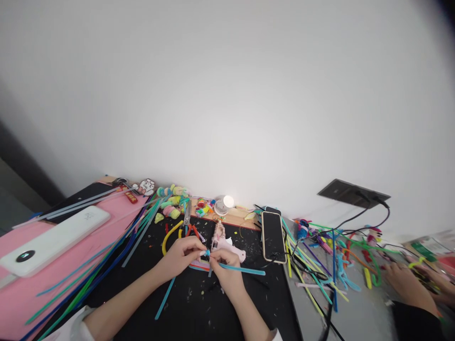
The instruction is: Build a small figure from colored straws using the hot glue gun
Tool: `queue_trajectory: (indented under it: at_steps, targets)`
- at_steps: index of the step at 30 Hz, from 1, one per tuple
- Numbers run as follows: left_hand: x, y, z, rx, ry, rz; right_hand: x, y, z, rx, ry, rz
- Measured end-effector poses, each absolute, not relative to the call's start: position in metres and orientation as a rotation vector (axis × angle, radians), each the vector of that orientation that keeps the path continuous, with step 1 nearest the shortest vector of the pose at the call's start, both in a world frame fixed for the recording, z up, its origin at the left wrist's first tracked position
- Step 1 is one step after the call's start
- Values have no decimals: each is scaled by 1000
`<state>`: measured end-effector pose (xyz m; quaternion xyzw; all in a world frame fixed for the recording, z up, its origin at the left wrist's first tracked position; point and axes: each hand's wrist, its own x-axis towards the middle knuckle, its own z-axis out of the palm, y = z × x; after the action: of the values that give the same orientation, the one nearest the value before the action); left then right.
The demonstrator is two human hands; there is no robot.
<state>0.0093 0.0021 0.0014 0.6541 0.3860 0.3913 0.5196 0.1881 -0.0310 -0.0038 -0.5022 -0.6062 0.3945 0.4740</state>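
Observation:
My left hand [183, 255] and my right hand [226, 270] meet over the black mat, fingertips almost touching. Both pinch a light blue pipe cleaner [247, 270], whose free length sticks out to the right from under my right hand. Between the fingertips is a small blue and white bit, too small to make out. Just behind my hands lies a pale pink glue gun [227, 247]. Snips [187, 213] with yellow and orange handles rest beyond my left hand. Another blue pipe cleaner [165, 299] lies below my left wrist.
A white elongated device [64, 237] lies on the pink sheet [117, 220] at left, beside bundled pipe cleaners [106, 263]. A small lamp [224, 203] glows near the wall. A phone [273, 236] lies right, with cables and scattered pipe cleaners [341, 265]. Another person's hands [408, 286] work far right.

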Motion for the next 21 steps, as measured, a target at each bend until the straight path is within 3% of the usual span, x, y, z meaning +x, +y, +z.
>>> queue_trajectory:
  at_steps: [21]
  targets:
    - [9,5,1,1579,905,936,187,-30,-5,-1223,-1462,1010]
